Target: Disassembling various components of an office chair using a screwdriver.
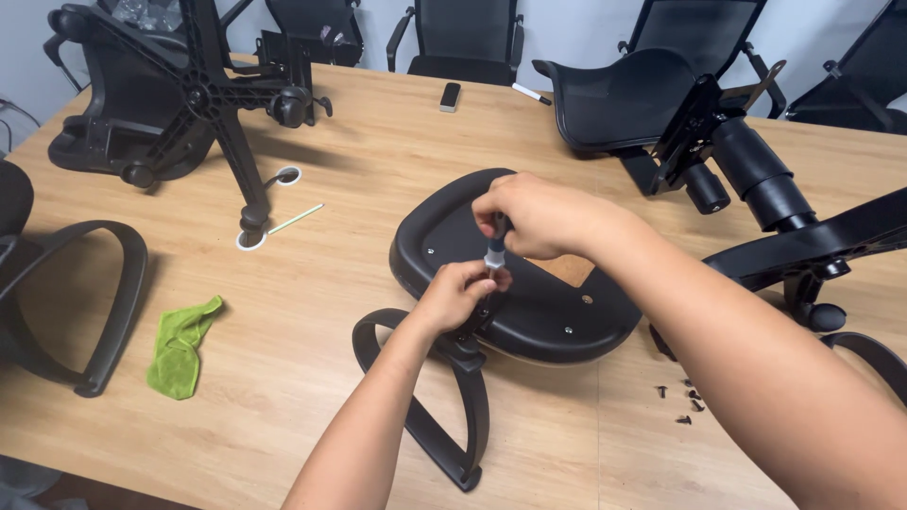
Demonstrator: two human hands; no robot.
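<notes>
Between both sets of fingers, a screwdriver (495, 247), upright: right hand (539, 215) closed round its handle from above, left hand (460, 293) pinching its lower shaft. Beneath, black armrest (436, 397) bracket against upturned black seat pan (529, 283) on wooden table (312, 312). Loose screws (682, 399) near right forearm; green cloth (181, 345) well apart at left.

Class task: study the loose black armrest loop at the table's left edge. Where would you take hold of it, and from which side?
Grip the loose armrest loop on its curved outer bar, coming from the right over the bare table. The open loop lies flat, so fingers could probably wrap right around the bar; nothing lies against that side.
</notes>
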